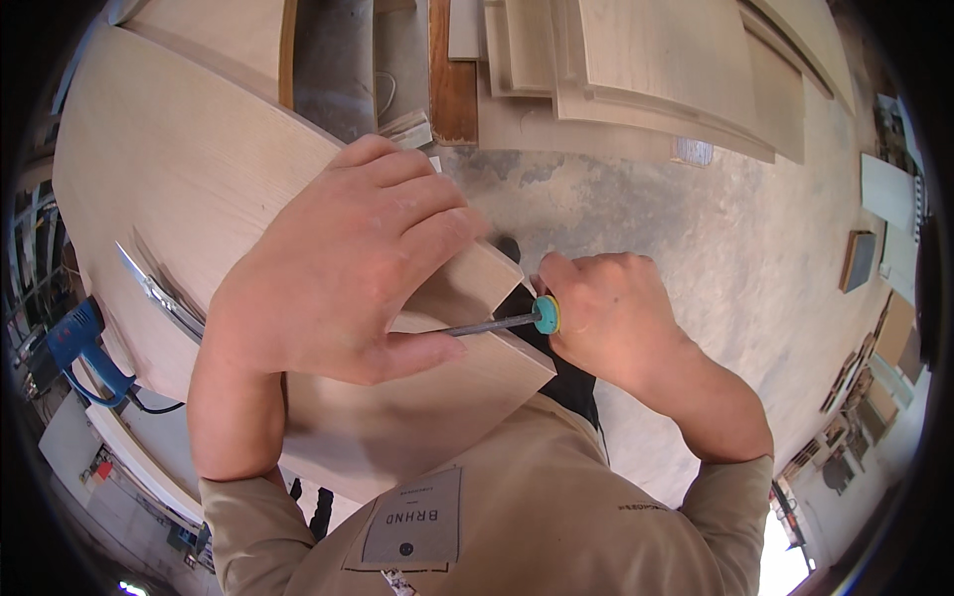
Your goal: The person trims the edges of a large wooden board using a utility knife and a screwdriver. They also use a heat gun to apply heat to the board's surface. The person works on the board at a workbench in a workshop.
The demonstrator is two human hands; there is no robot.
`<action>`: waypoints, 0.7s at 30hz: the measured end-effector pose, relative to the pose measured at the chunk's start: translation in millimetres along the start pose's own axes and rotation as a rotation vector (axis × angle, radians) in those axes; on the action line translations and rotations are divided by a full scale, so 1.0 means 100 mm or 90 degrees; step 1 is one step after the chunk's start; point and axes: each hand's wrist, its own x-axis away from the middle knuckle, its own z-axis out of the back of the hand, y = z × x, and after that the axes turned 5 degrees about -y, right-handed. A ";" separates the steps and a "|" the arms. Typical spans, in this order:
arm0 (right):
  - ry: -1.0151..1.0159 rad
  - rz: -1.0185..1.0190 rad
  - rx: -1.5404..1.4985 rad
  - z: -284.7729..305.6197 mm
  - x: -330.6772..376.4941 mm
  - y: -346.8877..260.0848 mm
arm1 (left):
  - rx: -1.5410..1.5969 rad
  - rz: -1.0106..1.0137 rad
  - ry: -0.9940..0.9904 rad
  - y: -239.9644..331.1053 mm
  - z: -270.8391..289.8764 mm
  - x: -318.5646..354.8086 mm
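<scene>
My left hand [328, 268] is spread over a pale wooden board [238, 179], its fingers bent over the board's far edge and their tips hidden. The left thumb lies along the board beside the shaft of a slim tool. My right hand [611, 303] is closed around the teal-and-yellow handle of this dark-shafted tool [497, 325]; whether it is a file or a screwdriver I cannot tell. The shaft crosses a notch at the board's right end, and its far tip is hidden near the left thumb.
On the left, a shiny curved metal piece [159, 293] lies on the board, with a blue power tool [89, 348] and its cord beyond it. Stacked pale panels [666, 60] stand at the back. A reddish-brown strip [453, 89] is beside them. Concrete floor [735, 258] stretches to the right.
</scene>
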 end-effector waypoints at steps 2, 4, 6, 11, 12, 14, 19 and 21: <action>-0.025 -0.011 0.010 0.05 0.02 -0.01 | 0.000 0.009 -0.002 0.02 0.01 -0.01; -0.054 -0.018 0.018 0.10 0.02 -0.03 | 0.000 0.016 -0.008 0.04 0.01 -0.02; -0.051 -0.029 -0.001 0.14 0.01 -0.04 | -0.005 0.022 -0.015 0.04 0.01 -0.01; -0.052 -0.058 0.010 0.27 -0.04 -0.03 | -0.010 -0.014 -0.002 -0.03 -0.01 -0.03; -0.034 -0.051 0.011 0.31 -0.04 -0.02 | -0.014 -0.023 0.001 -0.04 -0.02 -0.04; -0.009 -0.044 0.016 0.35 -0.03 -0.03 | -0.004 -0.023 -0.005 -0.06 -0.01 -0.04; -0.054 -0.067 0.074 0.36 0.04 -0.17 | 0.025 -0.018 -0.004 -0.05 0.03 -0.03; -0.085 -0.044 0.058 0.38 0.05 -0.19 | 0.025 -0.004 -0.008 -0.04 0.03 -0.02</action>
